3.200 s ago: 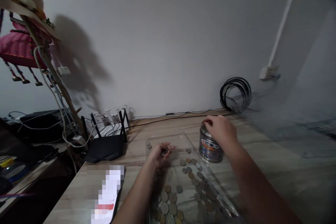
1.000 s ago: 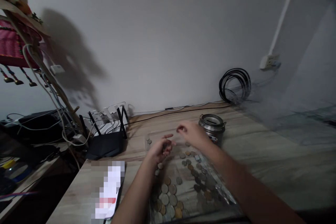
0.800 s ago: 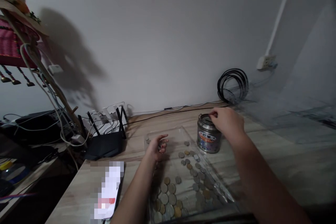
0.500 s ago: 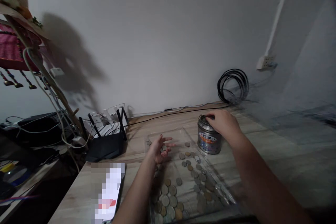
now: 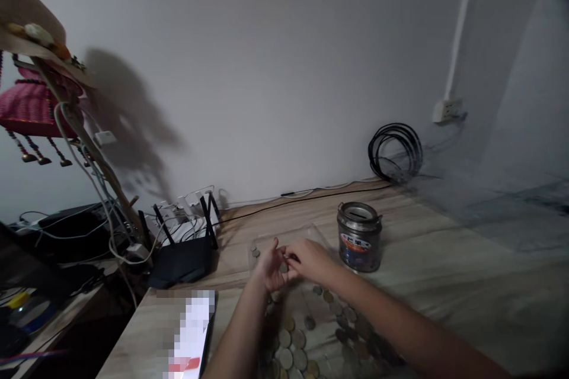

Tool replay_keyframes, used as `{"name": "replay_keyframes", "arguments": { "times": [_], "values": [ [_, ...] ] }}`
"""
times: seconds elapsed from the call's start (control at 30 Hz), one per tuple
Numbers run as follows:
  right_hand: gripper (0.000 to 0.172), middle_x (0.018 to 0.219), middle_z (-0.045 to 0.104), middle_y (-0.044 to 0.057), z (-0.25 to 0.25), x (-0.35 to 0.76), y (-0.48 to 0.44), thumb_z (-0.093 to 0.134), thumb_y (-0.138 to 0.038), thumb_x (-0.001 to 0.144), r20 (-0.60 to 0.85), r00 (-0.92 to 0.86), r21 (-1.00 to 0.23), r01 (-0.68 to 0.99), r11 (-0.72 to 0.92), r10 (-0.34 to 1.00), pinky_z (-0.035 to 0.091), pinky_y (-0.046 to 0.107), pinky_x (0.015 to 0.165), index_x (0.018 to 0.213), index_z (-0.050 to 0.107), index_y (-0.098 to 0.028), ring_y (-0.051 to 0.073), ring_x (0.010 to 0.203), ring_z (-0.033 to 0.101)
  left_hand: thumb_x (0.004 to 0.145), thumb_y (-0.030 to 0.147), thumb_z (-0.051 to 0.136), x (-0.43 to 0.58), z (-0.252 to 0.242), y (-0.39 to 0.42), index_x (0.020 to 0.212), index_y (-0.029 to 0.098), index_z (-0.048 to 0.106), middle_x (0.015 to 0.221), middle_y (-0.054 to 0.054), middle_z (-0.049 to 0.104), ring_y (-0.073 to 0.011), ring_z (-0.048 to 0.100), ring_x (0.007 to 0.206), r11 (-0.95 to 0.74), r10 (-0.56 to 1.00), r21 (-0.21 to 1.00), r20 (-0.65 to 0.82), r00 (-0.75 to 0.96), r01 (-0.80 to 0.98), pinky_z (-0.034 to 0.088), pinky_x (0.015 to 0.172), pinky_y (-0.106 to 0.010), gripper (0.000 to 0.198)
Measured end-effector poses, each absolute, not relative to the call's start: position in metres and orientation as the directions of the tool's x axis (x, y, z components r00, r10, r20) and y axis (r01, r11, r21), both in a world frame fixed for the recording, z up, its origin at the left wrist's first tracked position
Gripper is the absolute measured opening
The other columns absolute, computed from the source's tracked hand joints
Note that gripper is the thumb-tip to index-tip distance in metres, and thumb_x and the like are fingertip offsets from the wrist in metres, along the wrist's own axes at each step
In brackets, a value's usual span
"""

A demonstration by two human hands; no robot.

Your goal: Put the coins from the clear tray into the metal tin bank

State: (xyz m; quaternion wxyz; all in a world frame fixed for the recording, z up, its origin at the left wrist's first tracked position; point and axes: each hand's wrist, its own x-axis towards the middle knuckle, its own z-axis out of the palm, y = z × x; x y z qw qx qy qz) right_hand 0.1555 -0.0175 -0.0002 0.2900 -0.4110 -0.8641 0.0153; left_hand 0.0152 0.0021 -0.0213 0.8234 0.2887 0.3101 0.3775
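Tin with slotted lid (image 5: 359,256) stands upright on the worktop (image 5: 427,284), right of both hands and apart from them, just beside the clear plastic tray (image 5: 306,230); the right hand (image 5: 306,257) is clearly the nearer one. Tin's long axis is vertical, lid up, orange-and-white label (image 5: 355,243) on the near side. Right forearm (image 5: 377,302) runs in from near right, passing on the near side of the tin. Left hand (image 5: 271,269) is palm up, fingers spread apart, coin (image 5: 283,267) lying in the palm. Right hand's fingers are bunched at the left hand's palm and fingers, looks like contact; can't tell if they're clamped on a coin, fingertips are partly hidden. So the palm coin lies left of the tin, with the right hand between the two. Loose coins (image 5: 299,340) lie in the tray on the near side of the hands, a few more at its far left corner. Phone (image 5: 191,331) lies to the near left.
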Motion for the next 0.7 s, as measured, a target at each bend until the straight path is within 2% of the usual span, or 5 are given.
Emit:
{"name": "replay_keyframes", "arguments": {
  "times": [0.1, 0.23, 0.37, 0.53, 0.7],
  "values": [
    [0.022, 0.068, 0.064, 0.003, 0.021, 0.174, -0.011, 0.048, -0.026, 0.081, 0.526, -0.387, -0.228, 0.794, 0.564, 0.757, 0.038, 0.025, 0.055, 0.069, 0.066, -0.026, 0.016, 0.065, 0.059, 0.085, 0.047, 0.038, 0.013, -0.022, 0.004, 0.097, 0.009, 0.056, 0.076, -0.011, 0.064, -0.0171, 0.062, 0.070, 0.558, 0.792, 0.700, -0.289, 0.537, -0.446, 0.048, 0.065, -0.027, 0.044],
    [0.028, 0.085, 0.065, 0.008, 0.057, 0.233, -0.001, 0.040, -0.028, 0.084, 0.666, -0.012, -0.229, 0.948, 0.219, 0.746, 0.037, 0.028, 0.060, 0.087, 0.067, -0.023, 0.020, 0.081, 0.057, 0.084, 0.042, 0.041, 0.011, -0.023, 0.007, 0.113, 0.003, 0.050, 0.091, -0.019, 0.063, -0.0207, 0.063, 0.080, 0.508, 0.835, 0.692, -0.250, 0.491, -0.512, 0.047, 0.071, -0.028, 0.049],
    [0.019, 0.081, 0.066, 0.006, 0.067, 0.290, 0.008, 0.052, -0.028, 0.074, 0.469, 0.238, -0.354, 0.933, -0.066, 0.850, 0.033, 0.027, 0.054, 0.080, 0.069, -0.023, 0.019, 0.071, 0.057, 0.086, 0.038, 0.037, 0.011, -0.022, 0.006, 0.116, 0.002, 0.047, 0.087, -0.018, 0.064, -0.0194, 0.063, 0.076, 0.491, 0.858, 0.694, -0.280, 0.431, -0.527, 0.047, 0.072, -0.028, 0.048],
    [0.017, 0.077, 0.066, 0.006, 0.063, 0.298, 0.012, 0.053, -0.027, 0.071, 0.372, 0.208, -0.333, 0.940, -0.079, 0.905, 0.033, 0.028, 0.055, 0.075, 0.070, -0.024, 0.021, 0.071, 0.058, 0.084, 0.037, 0.042, 0.012, -0.020, 0.005, 0.115, 0.002, 0.048, 0.089, -0.019, 0.063, -0.0212, 0.062, 0.082, 0.488, 0.864, 0.674, -0.280, 0.419, -0.554, 0.046, 0.074, -0.029, 0.048],
    [0.026, 0.091, 0.064, 0.008, 0.064, 0.251, 0.001, 0.047, -0.029, 0.079, 0.649, 0.012, -0.258, 0.944, 0.205, 0.761, 0.038, 0.030, 0.072, 0.092, 0.067, -0.019, 0.021, 0.087, 0.055, 0.082, 0.045, 0.042, 0.010, -0.020, 0.006, 0.115, 0.003, 0.045, 0.098, -0.022, 0.060, -0.0270, 0.059, 0.095, 0.455, 0.885, 0.617, -0.238, 0.400, -0.642, 0.046, 0.076, -0.034, 0.054]
  ]
}}
